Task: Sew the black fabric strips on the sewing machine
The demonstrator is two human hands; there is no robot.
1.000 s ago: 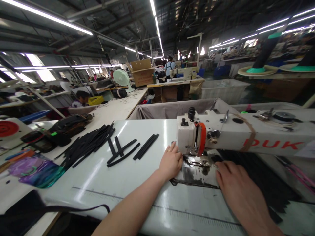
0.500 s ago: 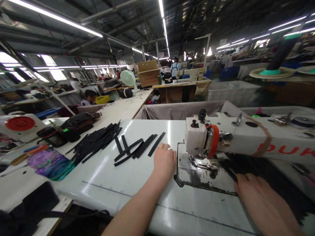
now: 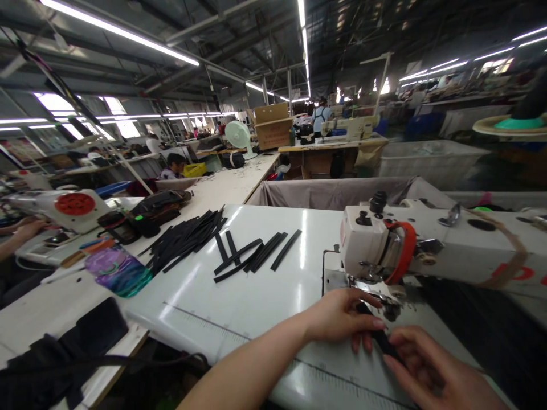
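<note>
In front of the sewing machine (image 3: pixel 371 245), a short black strip (image 3: pixel 386 345) runs between my two hands. My left hand (image 3: pixel 337 319) pinches its upper end near the presser foot, thumb and fingers closed on it. My right hand (image 3: pixel 431 367) grips the lower end between thumb and fingers. Several loose black strips (image 3: pixel 265 253) lie on the machine table to the left, with a larger heap of black strips (image 3: pixel 188 239) beyond them. Dark black material (image 3: pixel 474 324), blurred, lies under the machine arm on the right.
A printed ruler (image 3: pixel 222 330) runs along the table's front. At left are a purple-teal pouch (image 3: pixel 117 270), a dark jar (image 3: pixel 119 228) and black fabric pieces (image 3: pixel 77 347). Another person's hands (image 3: pixel 28 228) are by a second machine (image 3: pixel 60 205). A cloth-lined bin (image 3: pixel 333 192) stands behind the table.
My left hand has moved right from beside the loose strips to the needle area. My right hand has come off the dark material, and both now hold a black strip. The view has swung left.
</note>
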